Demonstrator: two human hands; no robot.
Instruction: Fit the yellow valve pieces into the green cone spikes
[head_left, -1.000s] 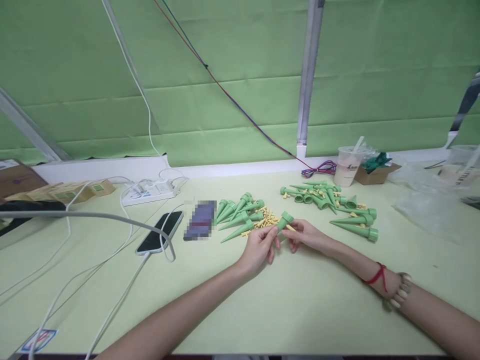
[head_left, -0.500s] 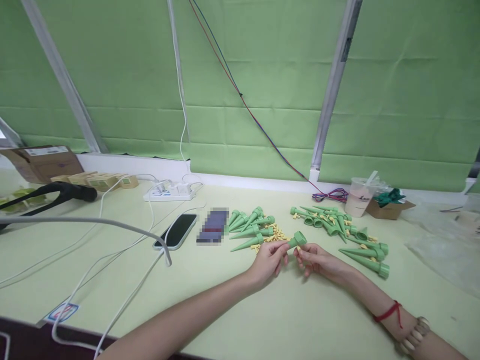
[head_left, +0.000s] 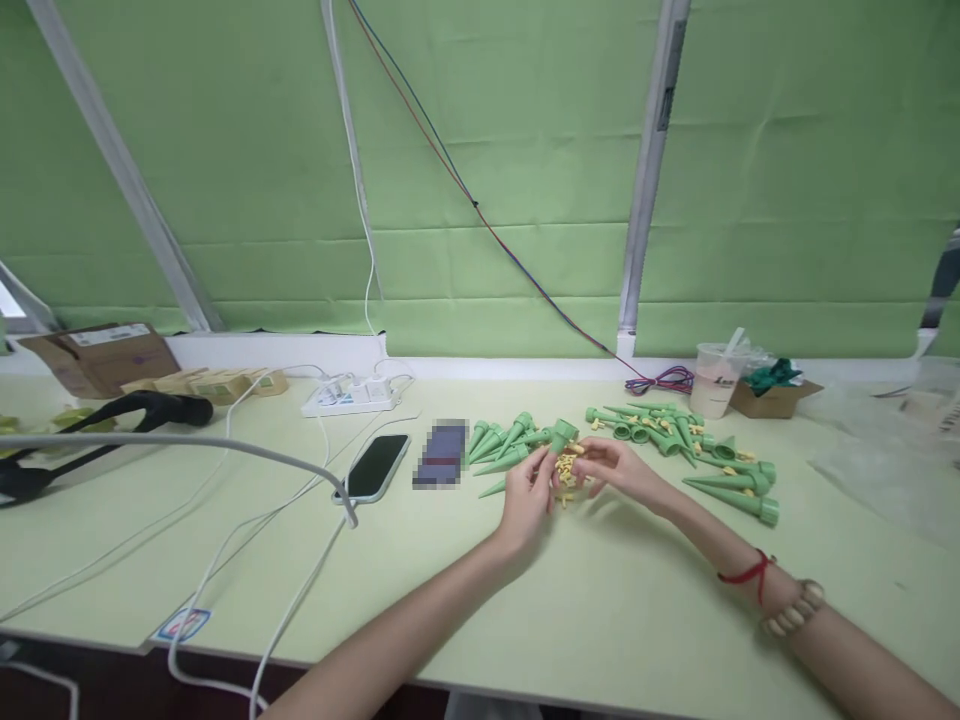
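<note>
A green cone (head_left: 556, 441) was held in the fingertips of the left hand (head_left: 527, 496), its wide end raised above the table (head_left: 615, 600). The right hand (head_left: 616, 467) was closed lightly at the cone's wide end, fingers curled; whether a small yellow piece was pinched in them could not be told. A red string (head_left: 742, 577) and a bead bracelet (head_left: 792, 612) were worn on the right wrist.

Directly beneath the hands a small heap of yellow pieces (head_left: 567, 472) was spread. Just to the left a group of green cones (head_left: 505, 446) was laid together; to the right a second, looser group of cones (head_left: 675, 440) was scattered, mixed with more yellow bits.

Left of the cones a dark phone (head_left: 377, 466) was lying face up, with a white cable (head_left: 247, 540) trailing over the table edge. A power strip (head_left: 350, 395) was placed near the back edge. A plastic cup (head_left: 712, 379) and a small cardboard box (head_left: 775, 398) were set at the rear right, and clear plastic bags (head_left: 877, 440) beyond them. At the far left a brown box (head_left: 101, 355) was kept.

The table was pale green. The wall behind was covered by green blinds (head_left: 487, 180), crossed by metal bars (head_left: 646, 170) and a red and blue wire (head_left: 480, 215).
</note>
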